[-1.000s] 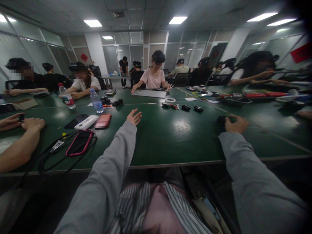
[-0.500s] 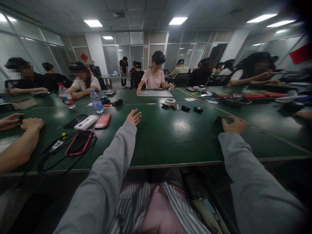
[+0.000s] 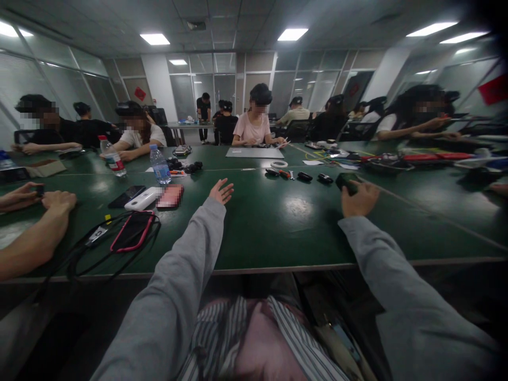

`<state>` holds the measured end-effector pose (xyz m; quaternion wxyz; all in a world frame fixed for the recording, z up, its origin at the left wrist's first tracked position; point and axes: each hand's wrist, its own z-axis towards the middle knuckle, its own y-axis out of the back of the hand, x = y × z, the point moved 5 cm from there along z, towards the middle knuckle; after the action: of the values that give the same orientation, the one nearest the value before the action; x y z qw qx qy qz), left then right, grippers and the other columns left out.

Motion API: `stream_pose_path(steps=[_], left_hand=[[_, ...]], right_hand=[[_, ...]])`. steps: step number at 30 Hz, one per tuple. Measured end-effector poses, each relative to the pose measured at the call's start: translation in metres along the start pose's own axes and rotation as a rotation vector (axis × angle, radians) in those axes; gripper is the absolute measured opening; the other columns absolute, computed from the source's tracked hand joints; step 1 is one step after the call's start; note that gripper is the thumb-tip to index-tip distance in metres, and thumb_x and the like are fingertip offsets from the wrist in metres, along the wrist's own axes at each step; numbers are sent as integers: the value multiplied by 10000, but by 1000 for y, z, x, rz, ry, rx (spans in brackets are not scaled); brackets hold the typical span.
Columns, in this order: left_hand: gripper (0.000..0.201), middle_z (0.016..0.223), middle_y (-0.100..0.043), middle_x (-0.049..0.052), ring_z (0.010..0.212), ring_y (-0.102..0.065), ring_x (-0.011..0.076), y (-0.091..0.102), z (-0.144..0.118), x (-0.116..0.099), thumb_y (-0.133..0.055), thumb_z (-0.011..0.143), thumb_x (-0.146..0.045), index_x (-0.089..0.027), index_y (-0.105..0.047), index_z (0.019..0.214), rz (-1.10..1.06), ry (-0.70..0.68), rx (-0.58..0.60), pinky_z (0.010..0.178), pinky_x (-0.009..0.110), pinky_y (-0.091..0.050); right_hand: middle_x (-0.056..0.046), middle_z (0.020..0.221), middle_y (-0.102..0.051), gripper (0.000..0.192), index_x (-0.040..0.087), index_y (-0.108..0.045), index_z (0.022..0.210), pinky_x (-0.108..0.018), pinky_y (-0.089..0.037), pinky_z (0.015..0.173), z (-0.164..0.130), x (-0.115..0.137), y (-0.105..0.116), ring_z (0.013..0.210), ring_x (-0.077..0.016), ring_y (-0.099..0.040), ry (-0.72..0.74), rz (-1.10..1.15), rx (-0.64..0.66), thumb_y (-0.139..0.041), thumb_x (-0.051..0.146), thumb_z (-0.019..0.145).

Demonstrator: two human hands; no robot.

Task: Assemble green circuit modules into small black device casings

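Dark gadget [image 3: 346,181], small and greenish-black, sits in the right hand [image 3: 359,198], whose fingers curl around it and lift it just clear of the green table [image 3: 278,222]; what it is exactly cannot be told from the head view. The grasp comes from behind and below, probably so that the thing's top stays in sight. The left hand [image 3: 222,191] reaches far forward, palm up, fingers spread, grasping nothing and hovering over bare tabletop. Beside it, to its left, lie a pink case [image 3: 170,196], a white power bank [image 3: 143,199] and a black phone [image 3: 126,196]; nearer the front edge a red-rimmed phone [image 3: 133,231] rests inside a loop of black cable [image 3: 79,259]. Between the two grey sleeves the tabletop is open up to the near edge. A row of small tools [image 3: 301,175] lies just beyond the right hand, and a co-worker's forearms [image 3: 35,233] rest at the far left.
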<state>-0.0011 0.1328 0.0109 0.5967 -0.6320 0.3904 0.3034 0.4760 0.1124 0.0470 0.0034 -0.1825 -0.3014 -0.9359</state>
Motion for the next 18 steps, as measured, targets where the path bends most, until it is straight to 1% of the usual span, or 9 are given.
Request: stream_pose_path(steps=[2,4,7,8,10,12,14,16,18], left_hand=[[415,1189,-619,22,1023,-598,175,1,2,2,-508,827,-547,-345,-564,1186,7,1,-1,769,293,-456],[410,1186,-617,31,1030,-597,180,0,3,3,-518,824,-544,-338,-570,1175,15,5,-8,780,297,-461],[414,1178,-608,45,1017,-604,186,-3,4,6,-553,810,-540,-330,-569,1166,20,26,-5,783,304,-475],[427,1160,-610,48,995,-611,187,-5,4,7,-569,800,-543,-330,-563,1170,20,37,-6,778,310,-481],[464,1084,-623,50,910,-630,180,-7,6,12,-612,772,-542,-325,-552,1178,26,50,-18,754,316,-495],[496,981,-631,38,793,-634,157,-8,10,17,-678,737,-495,-308,-549,1177,35,35,-19,700,298,-502],[519,892,-629,22,695,-621,131,-8,15,22,-737,701,-406,-277,-552,1169,20,-9,-3,615,256,-488],[545,828,-624,11,631,-607,114,-7,19,27,-766,676,-338,-249,-553,1170,-7,-48,-10,535,220,-455],[567,796,-625,12,609,-607,112,-4,22,29,-772,669,-322,-228,-549,1183,-19,-55,-41,511,211,-450]], right_hand=[[-172,1202,-439,342,167,-576,1196,-394,-295,982,-13,48,-2,1156,-253,-327,126,170,-3,-503,289,886],[-141,1237,-453,330,194,-587,1185,-422,-297,1027,-34,106,-6,1178,-257,-360,318,332,78,-498,311,890],[-82,1276,-457,323,292,-572,1200,-480,-340,1026,-73,190,-10,1213,-275,-382,563,555,222,-500,331,889],[-69,1271,-461,320,316,-568,1202,-488,-357,1021,-87,215,-11,1211,-276,-392,630,615,261,-493,342,892],[-56,1268,-464,315,340,-560,1204,-496,-377,1019,-109,255,-13,1207,-273,-402,685,698,309,-470,354,903],[-50,1260,-466,305,350,-559,1195,-508,-388,1017,-123,282,-15,1203,-273,-402,686,744,338,-460,356,906],[-48,1250,-467,300,355,-553,1190,-521,-389,1019,-131,297,-18,1212,-275,-393,672,765,368,-459,363,905],[-55,1233,-473,322,345,-529,1213,-521,-385,1028,-135,301,-21,1214,-276,-394,662,783,406,-468,387,900],[-70,1224,-477,414,318,-474,1270,-516,-378,1037,-135,299,-25,1200,-282,-412,632,809,447,-508,435,874]])
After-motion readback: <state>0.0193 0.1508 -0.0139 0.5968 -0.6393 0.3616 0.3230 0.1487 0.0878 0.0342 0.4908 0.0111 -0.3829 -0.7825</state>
